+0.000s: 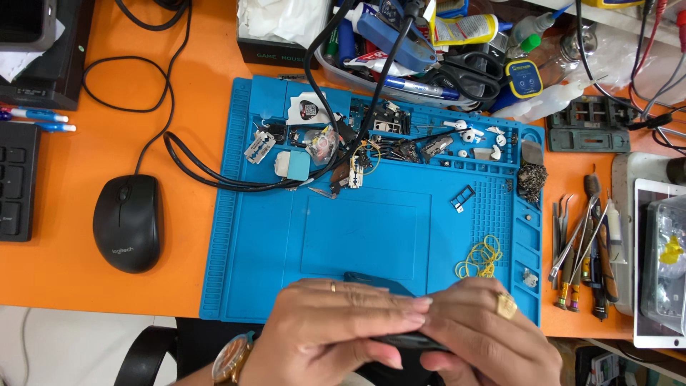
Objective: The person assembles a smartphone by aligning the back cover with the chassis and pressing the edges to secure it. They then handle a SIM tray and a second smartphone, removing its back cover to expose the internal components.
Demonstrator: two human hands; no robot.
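We see a dark, flat phone [389, 286] with a teal upper edge, at the near edge of the blue mat [243, 250]. Our left hand [332, 332] and right hand [486, 336] both clasp it, fingers closed over its body.

desk [193, 107]: orange
mat [371, 236]: blue, centre, near front edge
mouse [128, 223]: left of mat
keyboard [16, 182]: left edge
tools [582, 250]: right of mat

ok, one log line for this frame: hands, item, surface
left hand: gripping phone | right hand: gripping same phone | surface: blue mat | nearby: yellow rubber bands
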